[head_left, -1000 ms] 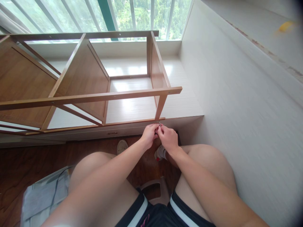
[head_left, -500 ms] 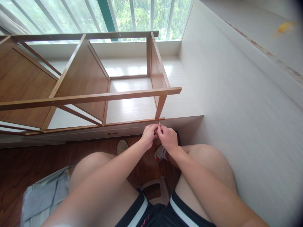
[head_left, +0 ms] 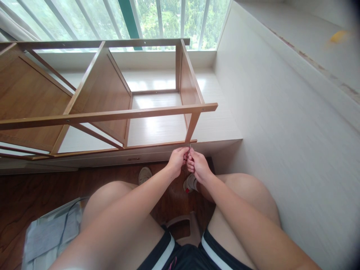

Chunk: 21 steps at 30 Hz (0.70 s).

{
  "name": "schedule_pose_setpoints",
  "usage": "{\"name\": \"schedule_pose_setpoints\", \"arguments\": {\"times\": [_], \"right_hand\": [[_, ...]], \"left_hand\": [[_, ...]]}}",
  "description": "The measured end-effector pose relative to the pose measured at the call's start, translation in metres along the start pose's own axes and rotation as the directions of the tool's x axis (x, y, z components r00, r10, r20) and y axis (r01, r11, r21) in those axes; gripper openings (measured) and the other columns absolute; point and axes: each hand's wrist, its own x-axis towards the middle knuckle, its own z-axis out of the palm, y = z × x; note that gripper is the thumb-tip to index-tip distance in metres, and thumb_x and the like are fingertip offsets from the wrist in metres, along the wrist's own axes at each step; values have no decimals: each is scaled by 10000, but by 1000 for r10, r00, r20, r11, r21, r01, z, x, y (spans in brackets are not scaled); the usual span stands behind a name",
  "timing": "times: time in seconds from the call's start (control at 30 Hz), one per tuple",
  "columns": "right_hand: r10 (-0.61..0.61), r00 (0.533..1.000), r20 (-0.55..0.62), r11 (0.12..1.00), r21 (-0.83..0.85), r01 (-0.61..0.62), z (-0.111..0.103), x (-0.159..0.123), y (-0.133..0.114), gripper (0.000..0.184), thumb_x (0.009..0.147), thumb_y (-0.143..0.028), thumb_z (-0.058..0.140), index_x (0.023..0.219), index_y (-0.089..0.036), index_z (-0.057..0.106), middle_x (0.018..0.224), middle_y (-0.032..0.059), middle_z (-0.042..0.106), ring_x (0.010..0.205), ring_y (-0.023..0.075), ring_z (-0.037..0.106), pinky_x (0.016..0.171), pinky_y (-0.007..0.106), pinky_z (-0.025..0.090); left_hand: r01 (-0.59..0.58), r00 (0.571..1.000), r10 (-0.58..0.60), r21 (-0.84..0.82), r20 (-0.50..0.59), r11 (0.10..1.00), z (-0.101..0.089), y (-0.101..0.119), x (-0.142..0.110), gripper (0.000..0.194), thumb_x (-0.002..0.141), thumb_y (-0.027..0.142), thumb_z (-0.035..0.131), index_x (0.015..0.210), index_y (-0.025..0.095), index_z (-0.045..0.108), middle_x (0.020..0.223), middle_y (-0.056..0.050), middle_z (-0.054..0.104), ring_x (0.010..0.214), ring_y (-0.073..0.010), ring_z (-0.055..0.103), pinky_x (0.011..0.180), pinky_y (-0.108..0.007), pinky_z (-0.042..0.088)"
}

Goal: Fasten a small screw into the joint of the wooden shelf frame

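Note:
My left hand (head_left: 177, 160) and my right hand (head_left: 198, 165) meet just under the right end of the lower front rail of a brown wooden shelf frame (head_left: 146, 112), which lies on its side. The fingers of my right hand are pinched around a thin metal rod (head_left: 190, 146), only its tip showing, pointing up toward the rail. Beside it the thumb and fingers of my left hand are closed close to the same spot. Whatever my left hand grips is too small and covered to make out.
Under the frame is a pale ledge (head_left: 222, 123) before a barred window (head_left: 168, 22). A white wall (head_left: 281, 131) rises on the right. On the dark wood floor (head_left: 112, 174), a box with papers (head_left: 53, 232) sits at lower left; a stool (head_left: 194, 228) shows between my legs.
My right hand has turned slightly, its curled fingers now showing more, while the rod tip stays near the rail. My left hand stays in place. The view has shifted a little.

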Motion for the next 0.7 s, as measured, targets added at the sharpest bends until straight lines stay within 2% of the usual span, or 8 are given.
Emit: {"name": "schedule_pose_setpoints", "arguments": {"times": [0.07,0.13,0.2,0.3,0.43,0.53,0.63,0.7], "right_hand": [[97,985,145,969,214,-127,0,-2,-2,377,842,-534,488,672,-215,378,470,-94,243,387,74,186,370,192,174],[129,960,249,923,325,-208,-1,-3,-4,365,851,-504,500,676,-210,373,484,-91,241,400,70,178,371,181,189],[139,945,295,889,383,-250,-2,-4,-6,362,864,-485,495,671,-208,366,486,-90,232,403,70,168,372,176,195],[130,944,303,874,415,-253,-2,-4,-6,358,863,-477,504,672,-206,369,482,-90,234,401,69,174,367,173,192],[95,970,223,917,359,-173,1,-4,-1,369,834,-500,532,672,-207,378,468,-95,265,382,60,201,356,170,192],[30,998,51,970,241,-42,4,-3,7,377,823,-515,529,660,-209,382,437,-101,274,350,54,198,340,171,165],[-67,990,-125,994,81,77,4,-1,15,388,819,-514,526,631,-209,377,405,-105,255,331,51,178,333,184,125],[-112,980,-165,994,-30,109,3,0,17,399,821,-518,514,613,-207,375,407,-97,266,341,54,193,344,197,137]], "left_hand": [[-15,1000,15,14,-17,1000,1,1,-1,194,662,325,675,718,147,623,551,25,530,461,-64,461,430,-187,326],[-21,1000,21,21,-10,1000,1,2,-2,207,669,346,671,696,149,610,554,19,547,454,-73,479,422,-195,335],[-16,1000,15,22,5,1000,1,1,-2,224,679,365,666,707,150,614,564,11,566,447,-82,498,422,-204,356],[0,1000,-1,22,27,1000,0,0,-2,249,686,382,666,764,147,638,577,5,576,443,-93,516,417,-210,373],[9,998,-10,14,65,1000,-1,0,2,301,684,393,676,847,141,666,580,5,565,441,-89,505,405,-202,352],[-5,998,3,36,66,999,-3,1,6,320,674,360,698,892,126,686,554,15,528,450,-58,457,437,-180,339],[-12,998,8,60,60,998,-5,1,9,332,660,368,711,882,122,698,519,37,468,448,-43,410,461,-178,332],[-13,998,8,66,65,998,-6,-1,10,349,658,393,709,882,125,701,516,43,445,454,-46,409,472,-185,336]]}}
